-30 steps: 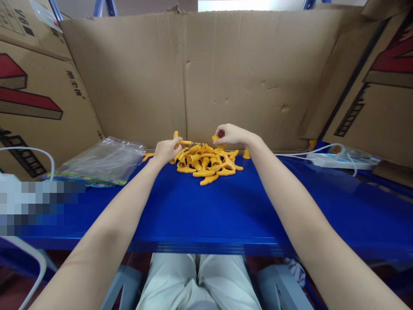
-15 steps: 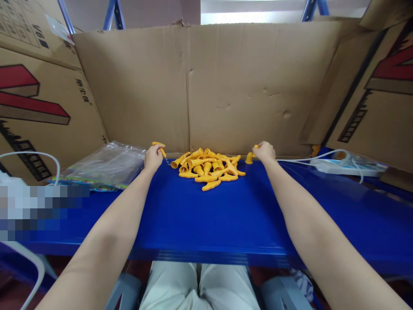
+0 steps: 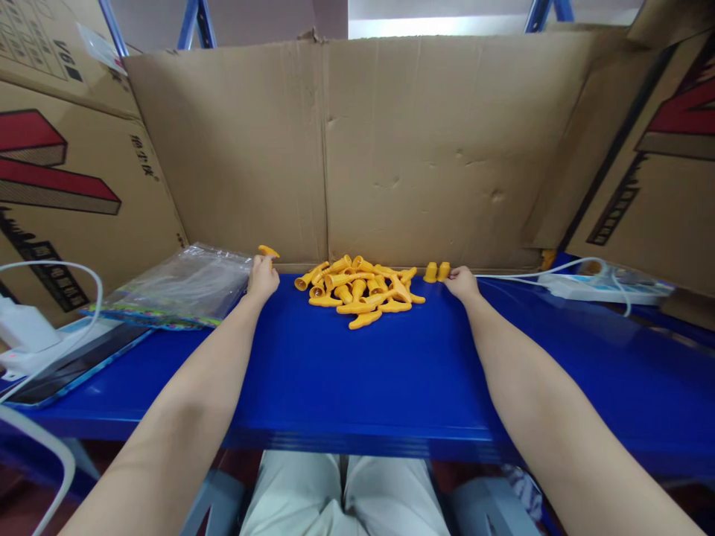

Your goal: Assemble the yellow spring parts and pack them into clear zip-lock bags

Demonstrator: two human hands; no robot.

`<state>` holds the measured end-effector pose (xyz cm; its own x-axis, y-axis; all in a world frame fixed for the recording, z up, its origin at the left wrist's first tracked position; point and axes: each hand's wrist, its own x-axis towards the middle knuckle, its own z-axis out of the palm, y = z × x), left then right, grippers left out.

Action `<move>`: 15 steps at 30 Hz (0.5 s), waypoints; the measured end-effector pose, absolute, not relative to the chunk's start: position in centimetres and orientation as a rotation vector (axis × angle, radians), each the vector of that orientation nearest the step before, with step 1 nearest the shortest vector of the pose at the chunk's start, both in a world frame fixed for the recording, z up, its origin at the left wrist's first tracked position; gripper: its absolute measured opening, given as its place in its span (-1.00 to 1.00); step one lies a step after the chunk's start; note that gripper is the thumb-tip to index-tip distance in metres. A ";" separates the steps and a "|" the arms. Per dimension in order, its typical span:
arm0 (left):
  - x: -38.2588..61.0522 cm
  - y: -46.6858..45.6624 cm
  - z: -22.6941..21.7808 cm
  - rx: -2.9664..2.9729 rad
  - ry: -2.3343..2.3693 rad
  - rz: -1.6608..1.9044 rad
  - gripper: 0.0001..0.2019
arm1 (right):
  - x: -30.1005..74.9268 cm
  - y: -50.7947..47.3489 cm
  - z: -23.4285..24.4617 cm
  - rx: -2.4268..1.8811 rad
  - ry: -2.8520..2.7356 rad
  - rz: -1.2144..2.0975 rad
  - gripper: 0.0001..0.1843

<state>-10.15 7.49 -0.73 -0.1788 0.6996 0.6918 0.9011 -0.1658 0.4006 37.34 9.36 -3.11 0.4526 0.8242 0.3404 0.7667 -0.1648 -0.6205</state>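
Note:
My left hand [image 3: 262, 278], at the back of the blue shelf, is closed on a yellow corkscrew [image 3: 269, 251]; its crosswise handle sticks up above the fingers, and its lower part is hidden. My right hand [image 3: 462, 283] rests at the back right with fingers pinched at the lower side of a yellow bell-shaped cap [image 3: 444, 271]. This cap stands upright beside a second yellow cap [image 3: 430, 272]. Between my hands lies a heap of yellow corkscrew parts [image 3: 366, 290], several bell-shaped caps and several wavy handles mixed together.
A cardboard wall [image 3: 418, 149] closes off the back of the blue shelf [image 3: 357, 372]. Clear plastic bags [image 3: 184, 283] lie on the left, near a phone [image 3: 78, 365] and a charger [image 3: 25, 327]. A white power strip [image 3: 603, 286] with cables sits on the right.
The cap in my right hand has come down onto the shelf beside the standing one. My left hand has shifted slightly left and down with the corkscrew, whose metal spiral no longer shows.

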 end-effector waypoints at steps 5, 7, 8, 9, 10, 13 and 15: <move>-10.9 8.1 -1.3 -1.884 -1.906 -1.098 -0.63 | 37.1 9.1 -3.0 -2.011 -1.452 0.087 -0.97; -11.1 8.3 -1.5 -1.906 -1.942 -1.022 -0.63 | 37.1 9.1 -3.0 -2.026 -1.472 0.096 -0.97; -11.2 8.4 -1.6 -1.916 -1.963 -0.983 -0.62 | 37.1 9.2 -3.0 -2.024 -1.472 0.112 -0.98; -11.3 8.4 -1.8 -1.926 -1.984 -0.939 -0.60 | 37.2 9.3 -3.0 -2.020 -1.471 0.136 -0.98; -11.4 8.5 -1.9 -1.931 -2.005 -0.889 -0.58 | 37.2 9.4 -3.1 -2.016 -1.472 0.164 -0.96; -11.8 8.6 -2.3 -1.928 -2.061 -0.727 -0.51 | 37.4 9.6 -3.2 -2.004 -1.465 0.222 -0.91; -12.0 8.6 -2.5 -1.931 -2.080 -0.647 -0.49 | 37.4 9.7 -3.3 -2.001 -1.459 0.227 -0.90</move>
